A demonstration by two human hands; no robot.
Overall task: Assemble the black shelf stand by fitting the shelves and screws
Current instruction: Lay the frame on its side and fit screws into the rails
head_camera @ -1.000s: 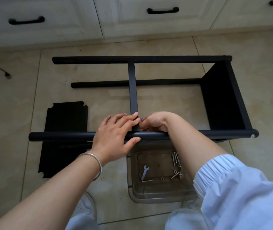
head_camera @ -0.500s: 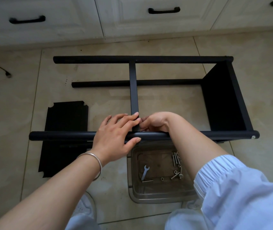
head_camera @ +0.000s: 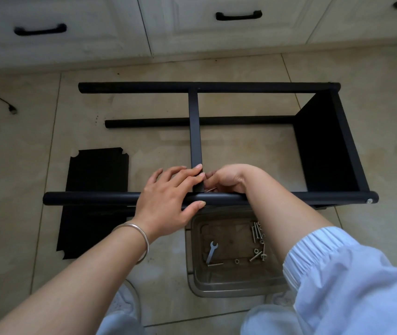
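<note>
The black shelf stand lies on its side on the tile floor. Its far pole (head_camera: 241,87) and near pole (head_camera: 91,198) are joined by a middle shelf (head_camera: 195,131) and an end shelf (head_camera: 323,146). My left hand (head_camera: 166,199) grips the near pole, fingers lying over the middle shelf's near edge and thumb on the pole's front. Just to its right, my right hand (head_camera: 229,177) is curled at that joint and pinches a small screw-like piece, mostly hidden. A loose black shelf panel (head_camera: 96,170) lies flat at the left.
A clear plastic box (head_camera: 229,284) below the near pole holds a small wrench (head_camera: 211,251), several screws (head_camera: 256,233) and nuts. White cabinet drawers (head_camera: 192,32) run along the back. A cable end (head_camera: 11,110) lies at the far left. My shoe (head_camera: 125,301) is at the bottom.
</note>
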